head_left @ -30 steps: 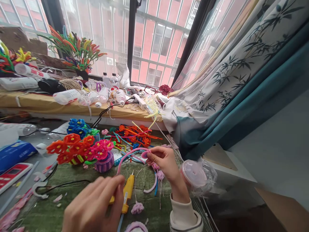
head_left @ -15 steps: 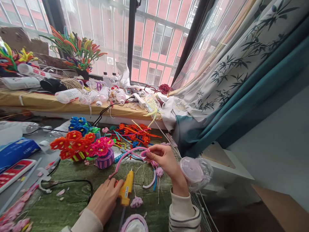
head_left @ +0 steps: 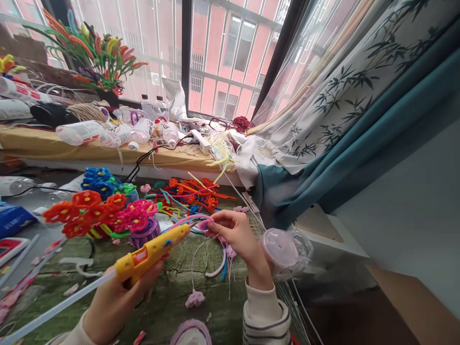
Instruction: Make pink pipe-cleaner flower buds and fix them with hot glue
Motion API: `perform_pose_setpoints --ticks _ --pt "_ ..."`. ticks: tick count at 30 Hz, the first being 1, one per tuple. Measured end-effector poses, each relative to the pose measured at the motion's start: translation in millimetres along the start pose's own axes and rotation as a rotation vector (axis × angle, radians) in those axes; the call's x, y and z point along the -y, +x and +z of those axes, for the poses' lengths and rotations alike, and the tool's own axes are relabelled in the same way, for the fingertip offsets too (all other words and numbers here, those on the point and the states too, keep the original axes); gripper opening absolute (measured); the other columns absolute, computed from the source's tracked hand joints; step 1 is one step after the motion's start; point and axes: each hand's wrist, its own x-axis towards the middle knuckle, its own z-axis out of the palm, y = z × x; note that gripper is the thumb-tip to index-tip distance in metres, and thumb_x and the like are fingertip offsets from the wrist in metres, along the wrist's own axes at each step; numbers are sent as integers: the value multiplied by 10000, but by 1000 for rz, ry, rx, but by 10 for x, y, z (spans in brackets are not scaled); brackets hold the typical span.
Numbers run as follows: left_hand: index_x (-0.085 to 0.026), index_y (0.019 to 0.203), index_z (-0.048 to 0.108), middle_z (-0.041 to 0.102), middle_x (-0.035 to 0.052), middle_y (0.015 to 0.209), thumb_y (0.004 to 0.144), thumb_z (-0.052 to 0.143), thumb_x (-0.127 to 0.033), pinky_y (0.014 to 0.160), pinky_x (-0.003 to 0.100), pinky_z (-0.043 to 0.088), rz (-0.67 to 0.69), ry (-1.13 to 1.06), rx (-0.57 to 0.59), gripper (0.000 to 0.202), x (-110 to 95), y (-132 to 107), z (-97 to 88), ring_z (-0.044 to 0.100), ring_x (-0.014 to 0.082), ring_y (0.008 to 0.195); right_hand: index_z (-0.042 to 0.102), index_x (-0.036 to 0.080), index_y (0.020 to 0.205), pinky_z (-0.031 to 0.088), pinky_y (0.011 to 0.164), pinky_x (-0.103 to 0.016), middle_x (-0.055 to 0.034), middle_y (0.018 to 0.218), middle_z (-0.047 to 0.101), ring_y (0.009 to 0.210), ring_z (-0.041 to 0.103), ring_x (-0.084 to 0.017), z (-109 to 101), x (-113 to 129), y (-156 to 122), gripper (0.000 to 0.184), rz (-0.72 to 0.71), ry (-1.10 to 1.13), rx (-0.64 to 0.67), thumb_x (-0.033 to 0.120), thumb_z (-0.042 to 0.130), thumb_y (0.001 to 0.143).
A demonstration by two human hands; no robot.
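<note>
My left hand (head_left: pixel 124 292) is wrapped round the handle of a yellow glue gun (head_left: pixel 153 251), a long whitish glue stick (head_left: pixel 61 309) trailing from its back end. The gun's nozzle points up and right, close to a coiled pink pipe cleaner (head_left: pixel 204 225). Thumb and fingers of my right hand (head_left: pixel 235 235) pinch that coil, and its loose length arcs left behind the gun. Whether the nozzle touches the coil I cannot tell. Below lie a pale purple fluffy flower (head_left: pixel 195 299) with a thin stem and a curved lilac strip (head_left: pixel 218 269).
Pipe-cleaner flowers in orange (head_left: pixel 86 211), blue and pink stand at the left, the pink ones in a purple-striped pot (head_left: pixel 145 233). Orange pipe cleaners (head_left: pixel 197 191) are heaped behind. A clear plastic spool (head_left: pixel 280 247) stands beside my right wrist. Several bottles (head_left: pixel 81 132) lie on the sill.
My left hand has picked up the glue gun from the table and brought its nozzle to the pink coil. My right hand keeps its pinch. The view has shifted slightly.
</note>
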Motion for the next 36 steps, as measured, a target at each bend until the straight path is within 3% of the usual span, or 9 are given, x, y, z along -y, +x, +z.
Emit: perform_pose_setpoints --ticks 3,7,13,23,36 --pt "-250 781 741 446 -43 327 850 554 -467 252 216 293 -43 -80 9 294 -59 31 9 381 123 259 714 168 773 589 659 -295 -36 754 761 673 730 -200 2 1 -8 323 -19 -9 21 439 834 645" --pt "-248 818 742 499 -35 368 849 557 -458 264 223 303 -82 -123 51 281 -92 20 21 399 125 275 719 162 774 592 659 -301 -43 749 760 682 733 -206 13 19 -30 336 -38 -46 26 451 829 644" --pt "-258 826 718 540 -37 418 868 559 -444 298 215 330 -80 -162 49 248 111 -77 50 445 123 321 728 171 775 587 643 -288 -31 742 757 661 722 -190 39 36 -49 304 -65 -62 38 437 822 661" --pt "-257 783 700 509 -42 405 871 547 -458 282 227 285 -68 -118 58 267 129 -95 25 402 116 303 732 168 786 581 649 -279 -28 742 750 663 717 -182 26 2 -31 282 -72 -49 45 405 828 668" --pt "-210 790 719 584 -22 486 836 589 -459 327 187 361 -39 -65 17 285 154 -105 -2 503 121 395 732 163 777 583 631 -269 -28 718 750 662 724 -185 22 6 -30 252 -92 -42 48 368 835 671"
